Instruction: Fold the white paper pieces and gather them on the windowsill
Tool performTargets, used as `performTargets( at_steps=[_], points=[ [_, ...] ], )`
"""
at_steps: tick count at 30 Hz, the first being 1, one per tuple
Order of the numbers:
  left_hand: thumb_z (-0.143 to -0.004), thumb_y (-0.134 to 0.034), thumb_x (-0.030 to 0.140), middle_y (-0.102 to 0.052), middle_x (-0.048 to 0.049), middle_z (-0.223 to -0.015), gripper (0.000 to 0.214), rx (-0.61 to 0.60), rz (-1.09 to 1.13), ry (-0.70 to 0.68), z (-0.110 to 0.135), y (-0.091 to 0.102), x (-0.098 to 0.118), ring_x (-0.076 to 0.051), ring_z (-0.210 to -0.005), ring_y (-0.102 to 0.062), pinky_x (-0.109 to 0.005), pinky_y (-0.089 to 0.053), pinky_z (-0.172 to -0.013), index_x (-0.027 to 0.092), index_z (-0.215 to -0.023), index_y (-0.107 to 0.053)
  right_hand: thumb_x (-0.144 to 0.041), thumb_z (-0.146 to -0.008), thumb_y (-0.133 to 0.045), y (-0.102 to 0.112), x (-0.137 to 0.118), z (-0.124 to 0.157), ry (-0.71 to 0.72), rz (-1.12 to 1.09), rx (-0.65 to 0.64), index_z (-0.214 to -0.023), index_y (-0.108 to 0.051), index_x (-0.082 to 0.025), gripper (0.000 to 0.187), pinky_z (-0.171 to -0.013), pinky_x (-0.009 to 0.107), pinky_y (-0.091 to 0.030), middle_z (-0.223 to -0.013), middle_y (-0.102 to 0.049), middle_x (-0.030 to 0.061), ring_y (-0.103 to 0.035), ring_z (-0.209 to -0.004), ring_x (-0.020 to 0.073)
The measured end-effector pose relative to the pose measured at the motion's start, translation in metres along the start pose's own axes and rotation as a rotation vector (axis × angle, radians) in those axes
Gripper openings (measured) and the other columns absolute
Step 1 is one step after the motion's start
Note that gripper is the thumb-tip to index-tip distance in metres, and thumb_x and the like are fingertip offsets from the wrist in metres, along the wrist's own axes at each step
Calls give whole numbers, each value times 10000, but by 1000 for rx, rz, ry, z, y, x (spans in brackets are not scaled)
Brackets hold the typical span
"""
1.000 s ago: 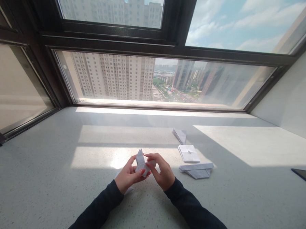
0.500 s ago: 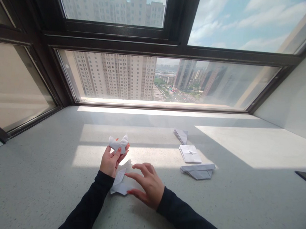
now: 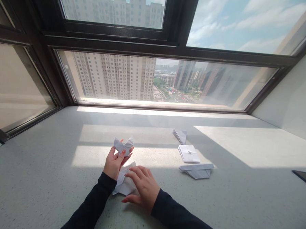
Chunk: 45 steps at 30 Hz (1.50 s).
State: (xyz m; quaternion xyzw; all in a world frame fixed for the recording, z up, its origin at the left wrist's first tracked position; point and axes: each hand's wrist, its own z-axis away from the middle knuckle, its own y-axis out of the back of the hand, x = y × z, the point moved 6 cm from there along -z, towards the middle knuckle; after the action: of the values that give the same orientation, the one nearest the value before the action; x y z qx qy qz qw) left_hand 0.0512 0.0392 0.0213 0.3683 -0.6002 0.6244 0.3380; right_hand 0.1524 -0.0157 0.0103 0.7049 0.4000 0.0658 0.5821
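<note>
A white folded-paper piece (image 3: 124,147) with two upright points is pinched in my left hand (image 3: 115,163), thumb in front and fingers behind. Below it, on the pale speckled sill, lies other folded white paper (image 3: 125,187), partly covered by my hands. My right hand (image 3: 145,189) hovers over the right side of that paper, its fingers curved and thumb spread apart. Nothing shows between them; whether the fingertips touch the paper, I cannot tell.
To the right on the sill (image 3: 230,204) lie a folded paper triangle (image 3: 180,135), a folded paper square (image 3: 189,153) and a long folded paper piece (image 3: 197,171). A dark flat object (image 3: 305,178) sits at the far right edge. Dark-framed windows rise behind the sill.
My left hand has shifted slightly right with the paper piece, whose points now face me more squarely. My right hand has moved a little left, and the paper below has slid slightly right.
</note>
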Motion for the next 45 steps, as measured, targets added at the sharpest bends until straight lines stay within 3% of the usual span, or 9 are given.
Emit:
performTargets(
  at_steps=[3, 7, 14, 18, 22, 26, 30, 36, 45],
  points=[
    [-655, -616, 215, -652, -77, -881, 580, -7, -10, 3, 1, -2, 0, -211, -912, -579, -373, -412, -870, 178, -1179, -372, -616, -606, -515, -9, -5, 2, 62, 33, -48, -1152, -430, -288, 643, -884, 423, -288, -1229, -427, 67, -356, -1079, 269],
    [-655, -614, 219, -652, -77, -883, 556, 3, -20, -10, 2, 0, 1, -212, -920, -575, -367, -412, -868, 173, -1161, -389, -476, -700, -523, -9, 0, 2, 51, 57, -61, -1016, -530, -340, 344, -907, 442, -241, -1221, -440, 14, -338, -1098, 256],
    [-655, -613, 198, -651, -75, -869, 533, 0, -36, 29, 1, 3, -6, -217, -922, -574, -380, -406, -875, 163, -1140, -394, -40, -602, -528, 22, 30, 0, -185, 83, 88, -758, -556, -202, 227, -863, 389, -280, -989, -541, 33, -418, -977, 211],
    [-669, -600, 197, -644, -77, -887, 517, -14, -43, 41, 3, 0, -7, -221, -925, -573, -400, -400, -881, 171, -1142, -394, -236, -680, -560, 25, 26, 1, -244, -1, 157, -849, -531, -187, 179, -776, 352, -334, -902, -536, 51, -443, -869, 196],
    [-671, -599, 198, -642, -71, -890, 511, -17, -37, 45, 4, -1, -8, -220, -928, -572, -397, -397, -885, 183, -1140, -396, -549, -496, -649, 6, 11, 2, -221, 1, 28, -842, -521, -192, 513, -737, 373, -338, -884, -515, 57, -434, -842, 227],
    [-666, -604, 213, -639, -76, -894, 518, -29, -48, 48, 2, 0, -10, -219, -919, -576, -394, -395, -884, 176, -1138, -392, -465, -462, -713, 0, 6, 1, -177, -82, -53, -739, -506, -203, 434, -701, 312, -341, -858, -531, 18, -447, -822, 194],
    [-661, -608, 253, -639, -72, -881, 530, -51, -85, 62, 0, 4, -14, -216, -907, -581, -381, -403, -868, 162, -1131, -382, -322, -567, -698, 21, 17, -2, -180, -197, 65, -689, -505, -197, 260, -691, 285, -335, -761, -571, -10, -484, -767, 162],
    [-627, -636, 329, -644, -50, -797, 534, -340, -327, 252, 11, -12, -34, -212, -786, -611, -373, -453, -766, 169, -1089, -420, -271, -692, -600, 62, 41, 2, -208, -134, 386, -702, -535, -221, 83, -861, 380, -208, -666, -612, -39, -527, -712, 145],
    [-657, -619, 335, -635, -77, -845, 441, -625, -318, 395, 30, -27, -51, -213, -851, -591, -330, -433, -739, 166, -1012, -420, -281, -680, -602, 63, 60, 3, -264, 15, 328, -671, -560, -231, 66, -860, 365, -183, -612, -604, -52, -514, -662, 129]
  ],
)
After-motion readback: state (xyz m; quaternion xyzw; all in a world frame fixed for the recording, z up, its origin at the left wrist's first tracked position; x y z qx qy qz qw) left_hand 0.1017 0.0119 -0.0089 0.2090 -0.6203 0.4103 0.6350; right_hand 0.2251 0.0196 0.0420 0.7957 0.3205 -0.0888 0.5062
